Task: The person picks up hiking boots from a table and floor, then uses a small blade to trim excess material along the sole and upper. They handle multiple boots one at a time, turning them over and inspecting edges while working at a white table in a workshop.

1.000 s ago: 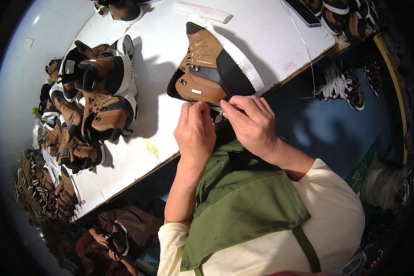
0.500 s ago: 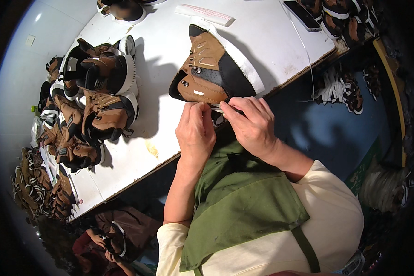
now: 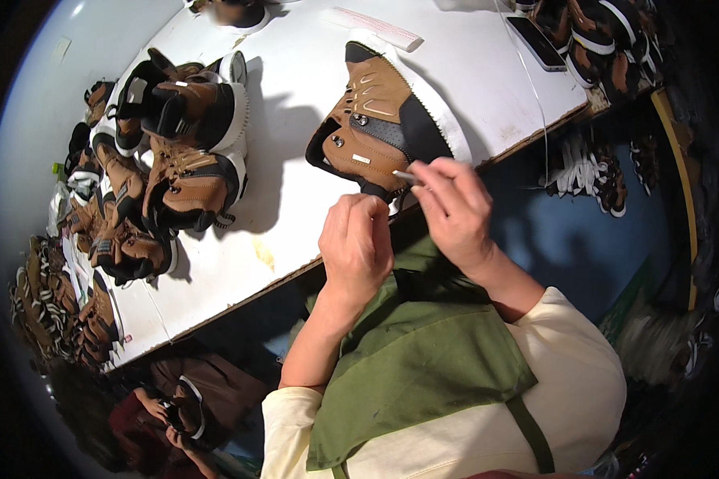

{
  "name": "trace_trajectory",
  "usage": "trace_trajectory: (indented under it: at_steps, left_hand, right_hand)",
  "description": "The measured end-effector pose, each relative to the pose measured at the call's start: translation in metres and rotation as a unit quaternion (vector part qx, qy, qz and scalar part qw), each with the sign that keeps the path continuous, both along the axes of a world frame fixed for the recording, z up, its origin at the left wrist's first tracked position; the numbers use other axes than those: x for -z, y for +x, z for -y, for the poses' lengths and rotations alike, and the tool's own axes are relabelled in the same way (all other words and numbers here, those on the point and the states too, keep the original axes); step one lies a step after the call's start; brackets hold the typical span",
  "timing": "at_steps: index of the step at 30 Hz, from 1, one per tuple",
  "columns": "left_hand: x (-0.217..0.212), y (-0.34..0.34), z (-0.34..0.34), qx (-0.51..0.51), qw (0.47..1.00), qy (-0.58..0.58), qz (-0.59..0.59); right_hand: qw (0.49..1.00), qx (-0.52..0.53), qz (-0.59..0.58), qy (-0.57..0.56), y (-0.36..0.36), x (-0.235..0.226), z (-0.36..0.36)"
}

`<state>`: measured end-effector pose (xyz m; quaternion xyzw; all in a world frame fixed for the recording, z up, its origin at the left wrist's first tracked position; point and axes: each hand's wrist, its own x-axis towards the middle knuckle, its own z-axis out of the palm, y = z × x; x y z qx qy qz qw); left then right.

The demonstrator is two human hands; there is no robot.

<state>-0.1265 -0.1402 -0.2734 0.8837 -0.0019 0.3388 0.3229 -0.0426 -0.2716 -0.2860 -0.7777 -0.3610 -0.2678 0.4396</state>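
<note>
A brown and black high-top shoe (image 3: 375, 148) with a white sole lies on its side at the front edge of the table, toe pointing away. My left hand (image 3: 355, 243) is closed at the shoe's black heel end, its fingertips pinching there; what exactly lies between them is hidden. In my right hand (image 3: 459, 207), slightly blurred, a thin metal tool (image 3: 405, 175) is gripped between thumb and fingers. The tool's pale tip points left, beside the shoe's heel and apart from my left hand.
Several similar shoes (image 3: 192, 116) are heaped at the left of the white table (image 3: 284, 195). A phone (image 3: 538, 44) and more shoes (image 3: 595, 36) lie at the far right. Beyond the toe is a printed strip (image 3: 375, 28). Another person's hands (image 3: 164, 415) hold a shoe, lower left.
My right hand has drawn apart from my left and turned upward, bringing the metal tool into clear sight. My left hand stays at the heel. The whole view has shifted slightly.
</note>
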Motion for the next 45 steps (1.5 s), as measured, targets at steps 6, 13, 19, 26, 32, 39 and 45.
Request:
trace_trajectory:
  at_steps: [6,13,19,26,32,39,45]
  left_hand:
    - [0.027,-0.036,-0.001,0.075,0.992,0.02,-0.098]
    - [0.039,-0.025,-0.021,-0.021,0.988,-0.121,-0.094]
    - [0.043,-0.002,-0.015,0.017,0.98,-0.18,-0.079]
    - [-0.046,0.029,-0.032,0.077,0.964,-0.243,0.074]
    - [-0.079,0.027,-0.063,0.209,0.943,-0.258,0.001]
    - [-0.092,0.02,-0.07,0.283,0.91,-0.302,-0.025]
    - [-0.094,0.025,-0.068,0.329,0.869,-0.366,-0.058]
  right_hand:
    - [0.975,0.031,-0.16,0.154,0.03,-0.001,0.024]
    - [0.871,-0.159,-0.435,0.163,0.062,0.016,0.033]
    - [0.872,-0.18,-0.419,0.177,0.061,0.007,0.028]
    - [0.768,-0.283,-0.426,0.385,0.066,-0.049,0.01]
    - [0.607,-0.304,-0.54,0.497,0.069,-0.065,0.01]
    - [0.535,-0.315,-0.602,0.502,0.042,-0.09,0.02]
    - [0.506,-0.306,-0.625,0.509,0.038,-0.098,0.021]
